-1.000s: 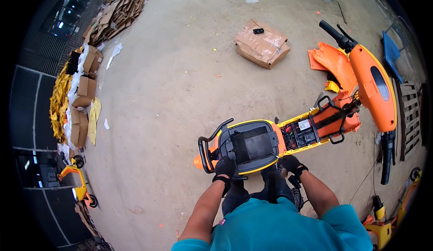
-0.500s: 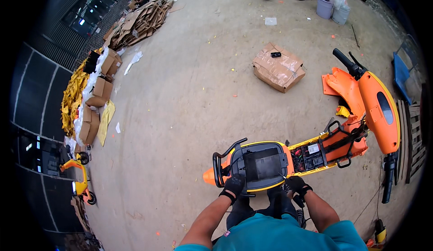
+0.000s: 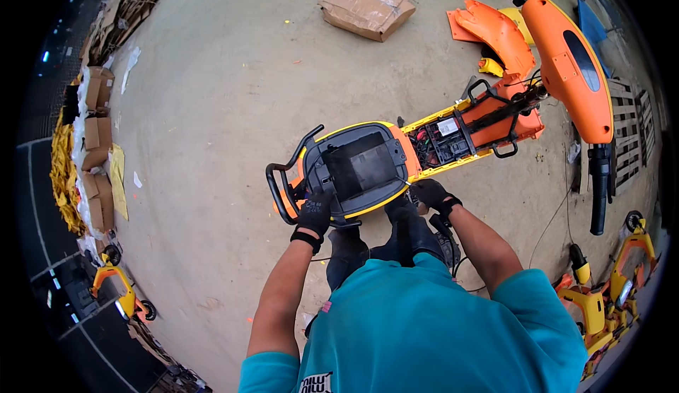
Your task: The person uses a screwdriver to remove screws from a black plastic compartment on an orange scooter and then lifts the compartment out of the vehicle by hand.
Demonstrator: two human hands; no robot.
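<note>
An electric scooter (image 3: 353,209) with orange and yellow panels stands across in front of me, its seat off. The dark grey storage tub (image 3: 364,170) under the seat lies uncovered. My left hand (image 3: 315,213), in a black glove, rests with curled fingers at the tub's near rear rim, beside the black grab rail (image 3: 272,188). My gloved right hand (image 3: 429,194) is closed at the tub's near front corner. A thin pale tip shows there, but what the fingers hold is hidden. Ahead of the tub, wires and a battery bay (image 3: 444,138) lie exposed.
The orange handlebar cover (image 3: 576,68) stands at the right, near loose orange body panels (image 3: 495,32). A taped cardboard box (image 3: 368,8) lies ahead. Wooden pallets (image 3: 626,138) stand at the far right, with yellow scooters (image 3: 590,308) behind on the right. Cartons (image 3: 97,135) line the left.
My view has tilted down and turned, so the scooter and box appear higher and further left. Both hands keep their places at the tub's near rim.
</note>
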